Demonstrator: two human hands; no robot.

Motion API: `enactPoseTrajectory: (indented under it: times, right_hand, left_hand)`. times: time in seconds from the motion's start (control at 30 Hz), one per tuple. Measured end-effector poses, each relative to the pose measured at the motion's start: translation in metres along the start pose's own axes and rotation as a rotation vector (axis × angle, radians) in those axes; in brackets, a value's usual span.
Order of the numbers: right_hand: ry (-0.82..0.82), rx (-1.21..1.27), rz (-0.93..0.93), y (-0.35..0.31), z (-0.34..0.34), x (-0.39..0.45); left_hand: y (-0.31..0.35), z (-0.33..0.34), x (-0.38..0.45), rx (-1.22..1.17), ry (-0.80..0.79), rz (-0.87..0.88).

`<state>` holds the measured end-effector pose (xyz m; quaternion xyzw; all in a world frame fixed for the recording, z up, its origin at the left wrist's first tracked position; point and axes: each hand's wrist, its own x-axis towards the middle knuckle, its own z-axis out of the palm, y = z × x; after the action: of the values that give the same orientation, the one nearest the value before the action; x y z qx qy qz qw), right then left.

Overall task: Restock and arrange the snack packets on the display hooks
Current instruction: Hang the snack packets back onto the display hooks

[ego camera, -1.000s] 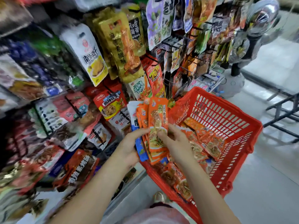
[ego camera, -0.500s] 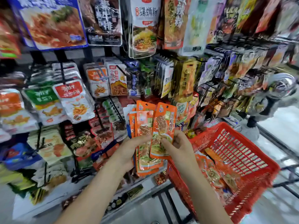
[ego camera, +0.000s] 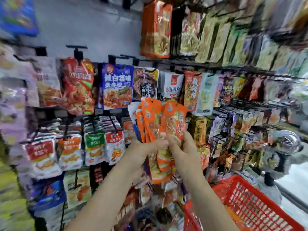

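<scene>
Faced a wall of display hooks (ego camera: 116, 125) crowded with hanging snack packets, blurred toward every edge. Had tilted upward since half a second earlier, bringing a higher row into sight, among them a blue packet (ego camera: 117, 87) and a red packet (ego camera: 77, 85), and pushing the red basket (ego camera: 253, 205) down into the lower right corner. Raised with the view: a fanned bundle of orange packets (ego camera: 156, 122), upright in front of the middle rows, its tops overlapping the blue packet's lower right corner. Gripped from the left by the left hand (ego camera: 143, 150), thumb laid across the front of the fan; pinched at the front-most orange packet (ego camera: 175, 120) by the right hand (ego camera: 185, 147), thumb on its face and fingers curled behind. Both hands close together, thumbs almost meeting. Basket contents too blurred to tell beyond a hint of orange at the lattice wall. Open floor only at the far right beyond the basket; bare grey panel above the hooks at upper left.
</scene>
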<state>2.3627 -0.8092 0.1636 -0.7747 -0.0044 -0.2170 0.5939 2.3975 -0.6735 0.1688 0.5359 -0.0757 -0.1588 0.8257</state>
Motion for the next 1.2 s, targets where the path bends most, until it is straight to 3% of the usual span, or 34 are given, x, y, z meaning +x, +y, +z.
enactPoseTrajectory:
  times: [0.3, 0.6, 0.93, 1.2]
  right_hand:
    - [0.016, 0.051, -0.28, -0.083, -0.018, 0.093]
    - [-0.048, 0.21, -0.562, -0.118, -0.056, 0.175]
    - [-0.07, 0.19, -0.74, -0.149, -0.05, 0.274]
    - [-0.076, 0.175, -0.729, -0.153, -0.036, 0.29]
  left_hand:
    - [0.111, 0.015, 0.042, 0.114, 0.014, 0.314]
    - [0.175, 0.056, 0.071, 0.232, 0.169, 0.703]
    - [0.2, 0.066, 0.099, 0.215, 0.346, 0.763]
    - [0.212, 0.066, 0.103, 0.241, 0.306, 0.794]
